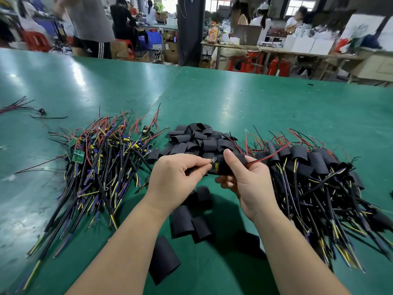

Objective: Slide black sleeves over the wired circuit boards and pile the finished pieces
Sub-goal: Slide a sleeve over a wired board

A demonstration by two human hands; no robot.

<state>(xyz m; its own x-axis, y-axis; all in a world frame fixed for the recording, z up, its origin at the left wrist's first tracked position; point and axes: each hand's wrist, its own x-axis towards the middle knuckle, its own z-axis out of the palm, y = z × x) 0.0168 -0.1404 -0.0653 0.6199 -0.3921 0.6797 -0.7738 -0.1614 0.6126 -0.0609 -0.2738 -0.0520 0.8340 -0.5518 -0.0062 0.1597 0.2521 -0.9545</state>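
Three heaps line up across the green table (234, 99), its glossy top streaked with lamp glare and a seam running off toward the far edge. Beyond that edge is a busy workshop: people at benches, red stools (276, 66), white boxes (308, 44) and a dark pillar (190, 30) in the middle.

Left side, bare wired circuit boards (102, 150) lie in a tangle, cables fanned toward the near-left corner. Centre, a mound of empty black sleeves (200, 139), with loose sleeves (191, 222) closer to the near edge, between the forearms. Right side, the finished pieces (314, 167), sleeved ends far, cable tails aimed at the near-right corner.

Now the action, held up just in front of the mound. The right grip (246, 179) wraps the held sleeve (225, 165), thumb on top, fingers curled beneath. The left grip (176, 177) pinches, thumb and forefinger, a small metal end (213, 160) at the exposed tip of the circuit board (216, 167).

The piece lies roughly level, long axis left to right along the near edge. Its board end peeks out of the sleeve's left mouth, and the red and black wires (268, 155) leave on the right, rising toward the finished pile.
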